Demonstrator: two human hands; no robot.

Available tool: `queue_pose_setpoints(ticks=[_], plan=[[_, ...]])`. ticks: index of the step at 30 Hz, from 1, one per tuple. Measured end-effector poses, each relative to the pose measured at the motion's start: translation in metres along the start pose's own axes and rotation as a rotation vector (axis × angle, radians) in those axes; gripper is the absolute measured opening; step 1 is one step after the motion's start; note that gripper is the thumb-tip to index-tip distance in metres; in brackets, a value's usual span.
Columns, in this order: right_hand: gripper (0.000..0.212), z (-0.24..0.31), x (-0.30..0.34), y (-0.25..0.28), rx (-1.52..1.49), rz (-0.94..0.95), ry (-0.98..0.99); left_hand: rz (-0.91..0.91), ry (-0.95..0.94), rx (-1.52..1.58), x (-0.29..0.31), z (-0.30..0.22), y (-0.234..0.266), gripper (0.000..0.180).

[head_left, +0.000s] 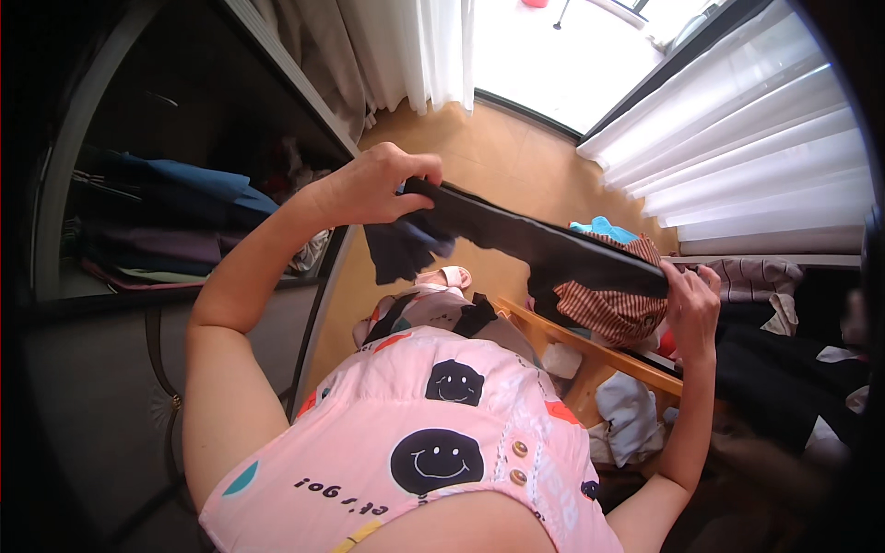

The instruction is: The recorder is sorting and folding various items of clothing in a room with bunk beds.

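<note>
A dark garment (pixel 544 241) is stretched in front of me like a long band, slanting down to the right. Its left end is pinched between the thumb and fingers of my left hand (pixel 373 184). My right hand (pixel 691 309) grips the other end. Navy cloth (pixel 406 247) hangs below the left end; whether it belongs to the same garment I cannot tell. Behind the band, near my right hand, lies a brown-and-white striped cloth (pixel 608 311), partly covered by it. A turquoise cloth (pixel 604 228) shows just beyond.
Folded clothes (pixel 175 217) fill an open cabinet shelf at left. A wooden frame (pixel 595 348) stands at my lower right, with white cloth (pixel 627 415) beside it. Dark clothes (pixel 784 364) are heaped farther right. White curtains (pixel 737 138) flank a bright doorway.
</note>
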State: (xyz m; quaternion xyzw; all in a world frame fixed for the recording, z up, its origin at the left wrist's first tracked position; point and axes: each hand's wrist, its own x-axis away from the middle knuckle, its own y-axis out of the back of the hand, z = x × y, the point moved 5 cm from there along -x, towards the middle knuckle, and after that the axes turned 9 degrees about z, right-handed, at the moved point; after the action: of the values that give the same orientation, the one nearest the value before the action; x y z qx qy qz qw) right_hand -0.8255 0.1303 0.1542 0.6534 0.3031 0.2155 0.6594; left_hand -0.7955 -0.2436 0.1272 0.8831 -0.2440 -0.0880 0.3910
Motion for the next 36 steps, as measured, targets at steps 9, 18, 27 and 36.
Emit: queue_pose_setpoints(ticks=[9, 18, 27, 36], plan=[[0.007, 0.067, -0.012, 0.066, -0.443, -0.097, 0.313, 0.143, 0.058, -0.134, 0.009, 0.066, -0.054, 0.018], [0.039, 0.057, -0.013, 0.120, -1.085, -0.158, 0.328, 0.149, -0.006, -0.197, -0.016, 0.053, -0.068, 0.017], [0.026, 0.041, 0.004, 0.051, -0.376, 0.372, 0.092, -0.029, -0.004, 0.157, -0.030, 0.013, 0.021, 0.016], [0.017, -0.089, 0.022, 0.120, -0.250, -0.233, -0.042, 0.147, -0.118, 0.196, -0.035, -0.026, 0.029, 0.030]])
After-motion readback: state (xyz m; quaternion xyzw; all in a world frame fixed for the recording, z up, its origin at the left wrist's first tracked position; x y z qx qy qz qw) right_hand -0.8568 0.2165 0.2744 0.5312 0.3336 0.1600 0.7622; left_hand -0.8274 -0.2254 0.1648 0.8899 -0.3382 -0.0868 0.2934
